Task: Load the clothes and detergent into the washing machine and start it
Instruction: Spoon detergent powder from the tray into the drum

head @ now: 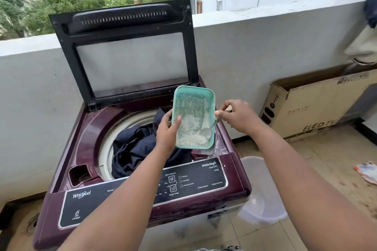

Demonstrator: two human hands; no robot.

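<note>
Detergent tub (193, 116): a shallow teal rectangular box with rounded corners, tipped up so its inside faces the camera, walls smeared with pale powder and a thin heap of it gathered along the low edge. It hangs over the right front corner of the washing machine (85, 128)'s top deck.
Left hand (168, 131): curled round the tub's left edge, thumb hooked inside the rim, fingers behind and out of sight.
Right hand (237, 117): pinching the handle of a spoon (208, 131), whose bowl sits down in the powder at the tub's low right corner; the handle is mostly hidden by the fingers.
Clothes (134, 144): dark navy fabric bundled in the drum, a fold riding up over the drum's right rim behind the tub.
Lid (130, 55): black-framed, standing open along the machine's back edge.
Control panel (142, 191): across the front edge; "Whirlpool" and "WhiteMagic" read clearly, the small labels are blurred and the forearms cover the middle.
Deck corner under the tub: dusted white, its shape hard to make out.
Cardboard box (312, 106): right of the machine against the wall, cut off by the frame edge.
Clear bucket (263, 191): on the floor just beside the machine's right side.
</note>
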